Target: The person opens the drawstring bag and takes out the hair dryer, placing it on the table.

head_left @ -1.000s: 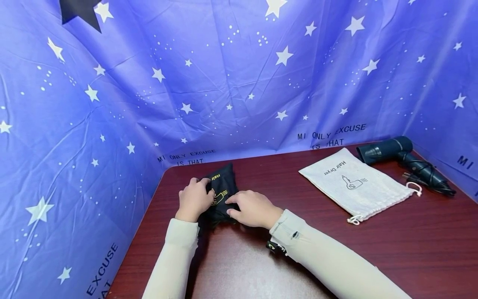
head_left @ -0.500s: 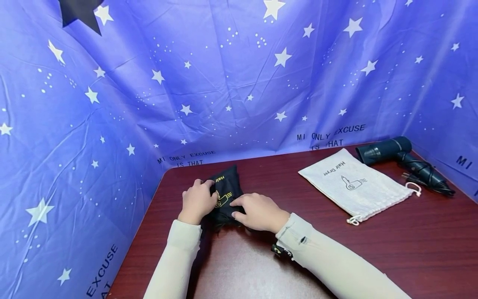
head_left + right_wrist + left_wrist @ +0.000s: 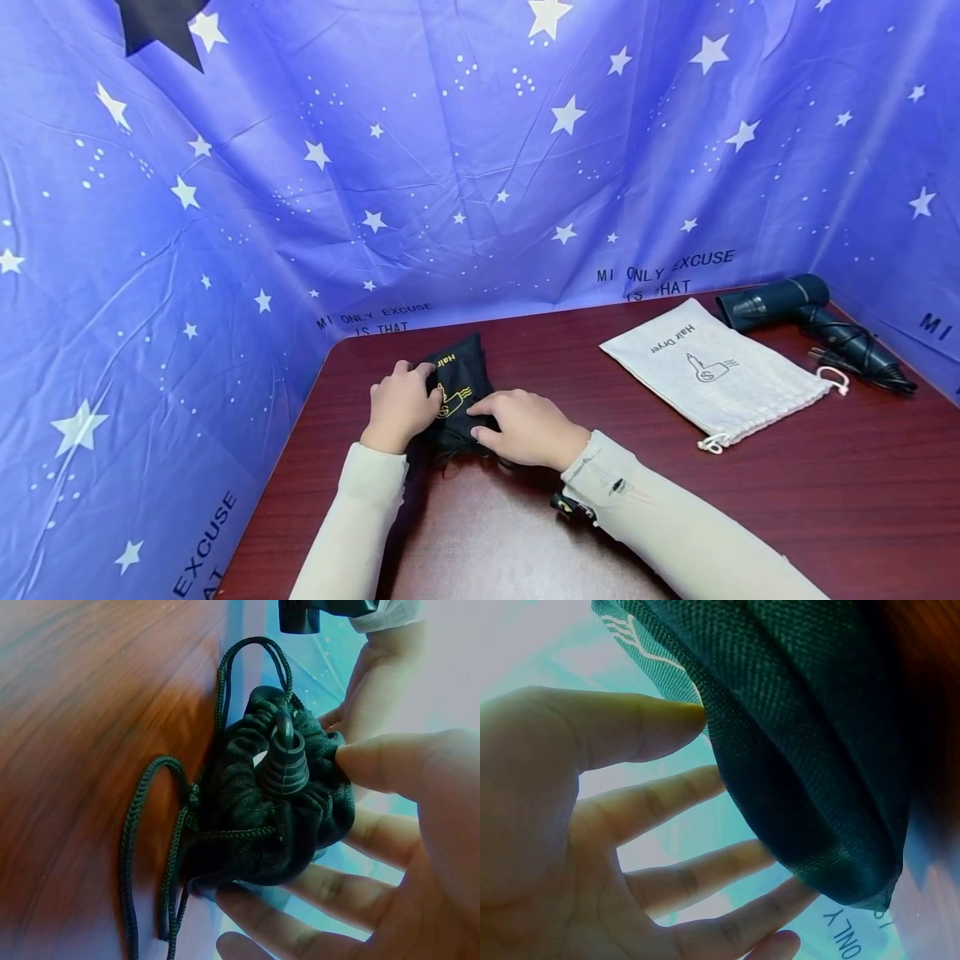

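Observation:
On the table lies a plump black drawstring bag (image 3: pixel 461 375) with yellow "Hair" lettering and a hair dryer drawing. My left hand (image 3: pixel 401 407) touches its left side; the left wrist view shows thumb and fingers (image 3: pixel 739 866) extended along the dark cloth (image 3: pixel 810 742). From the right, my right hand (image 3: pixel 531 429) lays its fingertips on the bag near the gathered mouth. In the right wrist view, the thumb meets the puckered mouth while straight fingers (image 3: pixel 330 892) pass behind the bag. A black ribbed cone (image 3: pixel 285 769) pokes out of the mouth, and looped drawstrings (image 3: pixel 127 855) trail beside it.
A white drawstring bag (image 3: pixel 720 375) marked "Hair Dryer" lies flat to the right. Behind it is a dark hair dryer (image 3: pixel 780 300) with its cord wound round the handle. Blue star-printed cloth (image 3: pixel 480 150) rises along the table's back and sides.
Both hands and the black bag have shifted a little to the right and toward me. The white bag and the loose hair dryer stay where they were.

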`<control>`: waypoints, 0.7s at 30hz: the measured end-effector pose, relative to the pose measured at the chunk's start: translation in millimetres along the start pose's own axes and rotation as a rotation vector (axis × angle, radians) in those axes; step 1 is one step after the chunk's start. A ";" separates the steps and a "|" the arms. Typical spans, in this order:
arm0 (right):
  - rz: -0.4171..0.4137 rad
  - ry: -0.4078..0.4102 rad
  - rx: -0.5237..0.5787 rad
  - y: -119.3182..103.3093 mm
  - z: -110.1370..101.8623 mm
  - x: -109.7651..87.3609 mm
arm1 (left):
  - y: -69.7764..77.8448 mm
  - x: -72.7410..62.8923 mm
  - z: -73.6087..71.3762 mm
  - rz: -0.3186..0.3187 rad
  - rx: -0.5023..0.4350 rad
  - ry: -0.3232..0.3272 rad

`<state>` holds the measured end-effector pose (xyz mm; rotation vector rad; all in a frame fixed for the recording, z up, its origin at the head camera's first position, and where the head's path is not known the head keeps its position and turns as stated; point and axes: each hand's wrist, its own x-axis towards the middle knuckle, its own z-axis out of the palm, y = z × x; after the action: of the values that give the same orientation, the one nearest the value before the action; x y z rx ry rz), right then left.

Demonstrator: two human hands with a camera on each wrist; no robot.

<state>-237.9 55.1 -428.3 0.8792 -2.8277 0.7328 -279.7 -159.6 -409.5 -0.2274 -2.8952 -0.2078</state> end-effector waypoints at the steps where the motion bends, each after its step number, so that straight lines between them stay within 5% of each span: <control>1: -0.001 0.001 -0.002 0.3 0.0 -0.4 | 0.5 -0.1 -0.3 0.002 0.001 0.001; 21: 0.008 0.007 -0.024 3.1 -4.8 -11.6 | 8.5 -3.2 0.9 0.022 0.011 0.015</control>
<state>-230.2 65.5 -428.0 0.8611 -2.8289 0.7004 -275.4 -151.5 -410.0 -0.2551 -2.8770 -0.1884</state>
